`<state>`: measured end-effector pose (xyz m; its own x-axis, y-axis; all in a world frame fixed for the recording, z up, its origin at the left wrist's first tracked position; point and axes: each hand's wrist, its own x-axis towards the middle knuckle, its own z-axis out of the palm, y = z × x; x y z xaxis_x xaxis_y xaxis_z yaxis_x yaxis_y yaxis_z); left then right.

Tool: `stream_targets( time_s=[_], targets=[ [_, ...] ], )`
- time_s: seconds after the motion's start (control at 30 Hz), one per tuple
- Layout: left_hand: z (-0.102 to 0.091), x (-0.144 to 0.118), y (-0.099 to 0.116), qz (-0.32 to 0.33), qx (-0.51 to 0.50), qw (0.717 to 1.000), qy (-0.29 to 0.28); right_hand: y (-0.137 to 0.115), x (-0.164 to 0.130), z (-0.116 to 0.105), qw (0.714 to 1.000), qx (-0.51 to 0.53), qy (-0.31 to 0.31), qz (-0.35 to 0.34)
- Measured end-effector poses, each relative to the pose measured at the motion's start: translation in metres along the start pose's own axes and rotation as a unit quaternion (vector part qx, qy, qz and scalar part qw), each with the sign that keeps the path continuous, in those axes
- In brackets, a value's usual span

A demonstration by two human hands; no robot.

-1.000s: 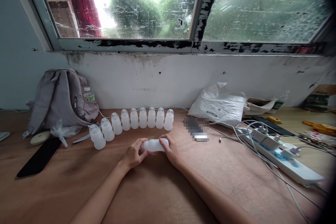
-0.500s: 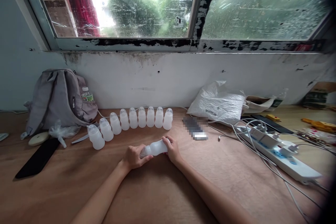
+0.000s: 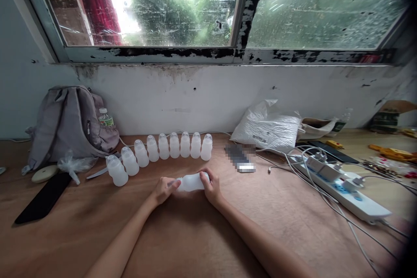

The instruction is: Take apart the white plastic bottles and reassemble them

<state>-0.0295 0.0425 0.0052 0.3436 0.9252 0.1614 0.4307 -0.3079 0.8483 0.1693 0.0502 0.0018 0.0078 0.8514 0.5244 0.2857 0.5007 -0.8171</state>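
Both my hands hold one frosted white baby bottle (image 3: 192, 182), lying sideways just above the wooden table. My left hand (image 3: 165, 190) is closed round its capped end, and the fingers hide most of the cap. My right hand (image 3: 211, 186) grips the base end, thumb on the near side. Beyond them, several similar baby bottles (image 3: 174, 145) stand upright with clear caps on, in a curved row. The row's left end comes nearest to me, at one bottle (image 3: 117, 171) that stands slightly in front of the others.
A grey backpack (image 3: 70, 126) leans at the wall on the left, with a black flat case (image 3: 42, 200) before it. To the right lie a partly blurred phone (image 3: 239, 158), a silvery plastic bag (image 3: 267, 128) and a white power strip (image 3: 358, 200) with trailing cables.
My left hand has turned and its fingers have closed more tightly round the capped end. The bottle lies more level now. The view has shifted slightly.
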Motion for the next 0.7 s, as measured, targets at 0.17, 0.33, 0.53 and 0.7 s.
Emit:
stream_targets(
  time_s=[0.17,0.33,0.53,0.7],
  targets=[
    [0.0,0.005,-0.007,-0.032,-0.063,0.997,-0.021,0.004,0.006,0.004,0.996,0.053,-0.004,0.078],
    [0.002,0.006,-0.007,-0.033,-0.107,0.994,-0.008,0.009,0.012,0.008,0.969,0.147,-0.038,0.194],
    [0.003,0.004,-0.004,-0.028,-0.141,0.988,0.059,0.011,0.014,0.008,0.96,0.171,-0.021,0.221],
    [-0.003,0.004,-0.008,-0.024,-0.146,0.967,0.205,0.021,0.019,0.002,0.951,0.19,0.032,0.242]
  ],
)
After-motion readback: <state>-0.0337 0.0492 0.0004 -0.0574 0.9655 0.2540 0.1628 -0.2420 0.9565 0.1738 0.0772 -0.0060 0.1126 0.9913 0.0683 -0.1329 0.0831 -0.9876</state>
